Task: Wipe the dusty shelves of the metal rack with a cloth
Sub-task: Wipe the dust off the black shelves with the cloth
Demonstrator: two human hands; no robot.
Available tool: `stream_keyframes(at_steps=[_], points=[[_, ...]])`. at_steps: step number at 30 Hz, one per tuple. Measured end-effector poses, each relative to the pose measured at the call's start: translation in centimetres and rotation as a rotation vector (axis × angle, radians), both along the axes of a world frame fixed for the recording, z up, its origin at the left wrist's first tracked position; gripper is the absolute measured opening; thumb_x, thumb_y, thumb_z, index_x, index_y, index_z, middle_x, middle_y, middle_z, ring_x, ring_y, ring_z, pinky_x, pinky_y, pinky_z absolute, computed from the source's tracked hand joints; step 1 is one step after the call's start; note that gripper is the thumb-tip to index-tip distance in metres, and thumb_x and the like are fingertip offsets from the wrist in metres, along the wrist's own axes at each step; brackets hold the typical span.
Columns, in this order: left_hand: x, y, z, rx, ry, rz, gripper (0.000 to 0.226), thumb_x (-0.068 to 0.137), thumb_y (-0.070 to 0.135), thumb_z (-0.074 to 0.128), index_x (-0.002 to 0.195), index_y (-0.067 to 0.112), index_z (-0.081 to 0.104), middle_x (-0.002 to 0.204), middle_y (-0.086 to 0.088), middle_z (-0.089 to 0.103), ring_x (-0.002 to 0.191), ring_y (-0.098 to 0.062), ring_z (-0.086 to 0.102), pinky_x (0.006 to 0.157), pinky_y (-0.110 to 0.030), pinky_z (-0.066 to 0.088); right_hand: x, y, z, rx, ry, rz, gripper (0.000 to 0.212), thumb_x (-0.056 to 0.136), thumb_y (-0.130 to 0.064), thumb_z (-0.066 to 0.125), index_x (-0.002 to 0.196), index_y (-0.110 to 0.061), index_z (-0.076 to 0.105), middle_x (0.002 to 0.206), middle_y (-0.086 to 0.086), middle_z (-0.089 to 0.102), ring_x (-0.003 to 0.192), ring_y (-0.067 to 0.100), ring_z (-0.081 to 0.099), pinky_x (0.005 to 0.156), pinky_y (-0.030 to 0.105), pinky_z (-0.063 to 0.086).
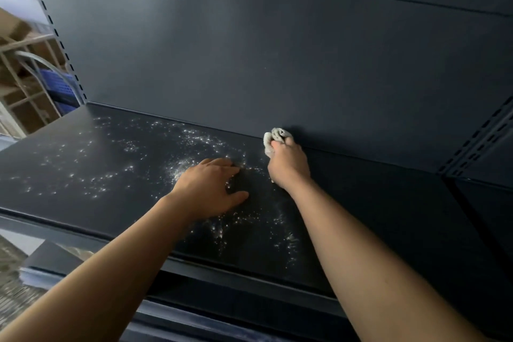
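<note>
With the right hand (287, 165) clenched on the cloth (273, 139) at the shelf's (69, 169) rear edge, sweep leftward through the dust (194, 144); left hand (211, 189) braces flat, fingers spread.

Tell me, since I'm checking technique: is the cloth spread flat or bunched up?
Bunched up: the cloth is crumpled in the right hand, bulging past the fingers.

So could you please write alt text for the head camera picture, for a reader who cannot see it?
A person's right hand presses a crumpled cloth at the back of a dark metal shelf. The left hand rests flat on the shelf amid white dust, which covers the shelf's left and middle.
</note>
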State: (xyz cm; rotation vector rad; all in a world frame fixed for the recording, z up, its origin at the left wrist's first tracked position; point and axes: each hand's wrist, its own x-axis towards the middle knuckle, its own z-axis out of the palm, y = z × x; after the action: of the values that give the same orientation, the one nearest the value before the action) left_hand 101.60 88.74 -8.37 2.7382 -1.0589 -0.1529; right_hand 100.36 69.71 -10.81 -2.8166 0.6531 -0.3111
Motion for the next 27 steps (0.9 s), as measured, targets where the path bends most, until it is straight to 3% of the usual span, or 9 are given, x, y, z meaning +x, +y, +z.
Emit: stream_keyframes(at_steps=[4, 7, 9, 13, 18, 22, 27], points=[[0.6, 2.1, 0.1, 0.023, -0.010, 0.023, 0.068, 0.083, 0.064, 0.050, 0.141, 0.030, 0.042, 0.152, 0.010, 0.035, 0.138, -0.017, 0.034, 0.112, -0.039, 0.033, 1.2, 2.6, 1.3, 0.212, -0.006, 0.274, 0.043, 0.090, -0.006, 0.042, 0.129, -0.018, 0.056, 0.138, 0.013, 0.047, 0.124, 0.032, 0.046, 0.096, 0.032, 0.038], [1.1, 3.6, 0.5, 0.023, -0.029, 0.006, 0.068, 0.082, 0.065, 0.050, 0.141, 0.032, 0.042, 0.151, 0.010, 0.037, 0.137, -0.018, 0.036, 0.111, -0.040, 0.034, -0.1, 1.5, 1.3, 0.347, -0.008, 0.319, 0.043, 0.089, -0.008, 0.045, 0.128, -0.023, 0.059, 0.137, 0.005, 0.054, 0.122, 0.024, 0.053, 0.093, 0.025, 0.040], [1.3, 4.3, 0.8, 0.021, -0.015, -0.023, 0.067, 0.082, 0.067, 0.050, 0.140, 0.036, 0.041, 0.151, 0.010, 0.037, 0.137, -0.018, 0.037, 0.111, -0.040, 0.034, -2.1, -1.2, 0.8, 0.372, -0.084, 0.174, 0.040, 0.090, -0.014, 0.048, 0.127, -0.024, 0.060, 0.135, 0.003, 0.056, 0.119, 0.021, 0.055, 0.093, 0.025, 0.041], [1.5, 5.5, 1.3, 0.047, 0.000, -0.091, 0.066, 0.083, 0.067, 0.048, 0.142, 0.040, 0.036, 0.152, 0.009, 0.035, 0.138, -0.019, 0.035, 0.110, -0.039, 0.034, -8.2, -6.5, -0.4, 0.239, -0.146, -0.169, 0.037, 0.093, -0.016, 0.045, 0.128, -0.022, 0.058, 0.129, 0.013, 0.057, 0.114, 0.030, 0.054, 0.090, 0.035, 0.043], [2.0, 7.9, 1.4, 0.035, 0.004, -0.160, 0.064, 0.084, 0.062, 0.050, 0.143, 0.048, 0.028, 0.152, 0.010, 0.034, 0.137, -0.018, 0.036, 0.110, -0.039, 0.033, -11.1, -4.1, -0.8, 0.131, -0.109, -0.381, 0.041, 0.091, -0.011, 0.037, 0.126, -0.023, 0.055, 0.124, 0.015, 0.055, 0.106, 0.034, 0.053, 0.081, 0.036, 0.042], [2.5, 10.1, 0.8, 0.075, 0.001, -0.206, 0.066, 0.085, 0.064, 0.047, 0.144, 0.036, 0.035, 0.154, 0.011, 0.030, 0.139, -0.017, 0.033, 0.111, -0.039, 0.035, -9.3, 4.8, -0.3, 0.073, -0.148, -0.252, 0.040, 0.089, -0.007, 0.039, 0.122, -0.017, 0.059, 0.121, 0.016, 0.056, 0.103, 0.034, 0.052, 0.075, 0.033, 0.041], [2.5, 12.2, 0.8, 0.104, -0.015, -0.253, 0.068, 0.087, 0.063, 0.044, 0.146, 0.031, 0.033, 0.154, 0.007, 0.030, 0.138, -0.020, 0.034, 0.110, -0.039, 0.036, -6.7, 13.3, 0.9, 0.185, -0.104, -0.018, 0.038, 0.096, -0.018, 0.042, 0.132, -0.022, 0.053, 0.134, 0.008, 0.052, 0.120, 0.029, 0.049, 0.094, 0.038, 0.043]])
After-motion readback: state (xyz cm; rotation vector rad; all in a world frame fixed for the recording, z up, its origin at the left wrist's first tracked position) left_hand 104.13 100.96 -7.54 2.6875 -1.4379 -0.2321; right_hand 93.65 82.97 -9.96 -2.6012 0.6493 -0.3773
